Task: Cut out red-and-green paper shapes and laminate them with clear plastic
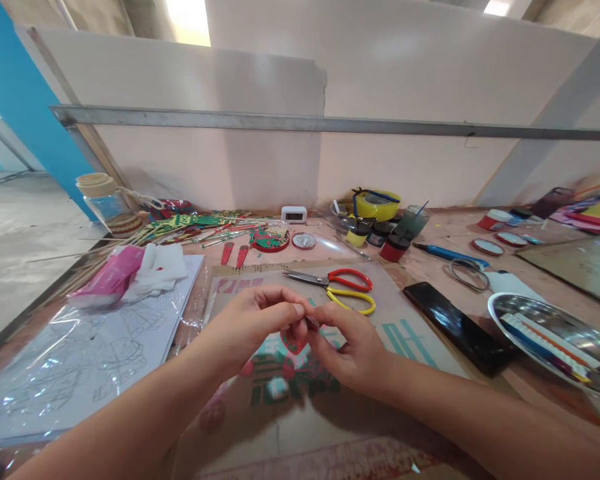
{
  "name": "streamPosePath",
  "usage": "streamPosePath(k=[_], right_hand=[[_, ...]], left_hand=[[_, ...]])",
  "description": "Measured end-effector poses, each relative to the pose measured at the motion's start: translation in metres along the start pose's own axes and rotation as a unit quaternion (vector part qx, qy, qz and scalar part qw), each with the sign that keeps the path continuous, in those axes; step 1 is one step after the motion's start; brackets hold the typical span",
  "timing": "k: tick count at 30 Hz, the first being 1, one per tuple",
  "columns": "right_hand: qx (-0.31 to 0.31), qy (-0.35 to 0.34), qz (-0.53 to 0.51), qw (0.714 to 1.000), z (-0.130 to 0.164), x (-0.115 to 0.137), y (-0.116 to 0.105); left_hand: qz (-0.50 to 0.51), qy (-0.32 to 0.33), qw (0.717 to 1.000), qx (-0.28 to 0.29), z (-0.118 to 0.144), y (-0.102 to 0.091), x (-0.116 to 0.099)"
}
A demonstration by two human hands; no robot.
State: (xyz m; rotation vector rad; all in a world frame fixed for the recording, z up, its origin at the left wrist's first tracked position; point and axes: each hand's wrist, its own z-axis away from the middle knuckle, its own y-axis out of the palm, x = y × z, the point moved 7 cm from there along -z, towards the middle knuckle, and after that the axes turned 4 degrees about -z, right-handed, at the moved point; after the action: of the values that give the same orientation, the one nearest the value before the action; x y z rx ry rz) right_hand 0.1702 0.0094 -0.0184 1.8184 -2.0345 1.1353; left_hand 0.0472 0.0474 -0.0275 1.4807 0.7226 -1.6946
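My left hand (263, 320) and my right hand (353, 343) meet above the middle of the work mat. Their fingertips are closed in a pinch around a small red piece (294, 342), partly hidden by the fingers, so its exact kind does not show. Just beyond the hands lies a pair of scissors (326, 281) with one red and one yellow handle, blades pointing left. Under the hands is a printed cardboard sheet (300, 427) with green and red lettering. Two flat red strips (241, 257) lie behind my left hand.
Left are line drawings (110, 353) under plastic and a pink tissue pack (113, 273). At the back stand a small white digital display (294, 215), a dish of red and green bits (275, 240) and paint jars (394, 249). A black phone (455, 327) and steel bowl (497, 307) lie right.
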Motion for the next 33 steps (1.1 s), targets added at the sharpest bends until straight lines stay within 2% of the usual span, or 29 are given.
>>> streamPosePath(k=[5, 12, 19, 22, 28, 33], right_hand=[[-0.016, 0.008, 0.011, 1.0, 0.001, -0.001, -0.001], [0.0, 0.127, -0.073, 0.989, 0.001, -0.014, 0.003], [-0.006, 0.083, -0.031, 0.996, 0.002, -0.011, 0.001], [-0.003, 0.093, -0.021, 0.995, 0.003, -0.012, 0.001], [0.005, 0.122, -0.035, 0.992, 0.007, -0.017, 0.003], [-0.004, 0.063, -0.031, 0.998, 0.002, -0.01, 0.001]], left_hand=[[0.001, 0.009, 1.0, -0.02, -0.001, -0.001, -0.001], [0.012, 0.018, 1.0, 0.005, 0.001, 0.003, -0.014], [0.011, 0.005, 0.999, 0.049, 0.003, 0.006, -0.011], [0.023, 0.018, 0.998, 0.062, 0.002, 0.009, -0.013], [0.027, 0.018, 0.998, 0.046, 0.0, 0.008, -0.01], [0.044, 0.01, 0.998, 0.048, -0.003, 0.008, -0.007]])
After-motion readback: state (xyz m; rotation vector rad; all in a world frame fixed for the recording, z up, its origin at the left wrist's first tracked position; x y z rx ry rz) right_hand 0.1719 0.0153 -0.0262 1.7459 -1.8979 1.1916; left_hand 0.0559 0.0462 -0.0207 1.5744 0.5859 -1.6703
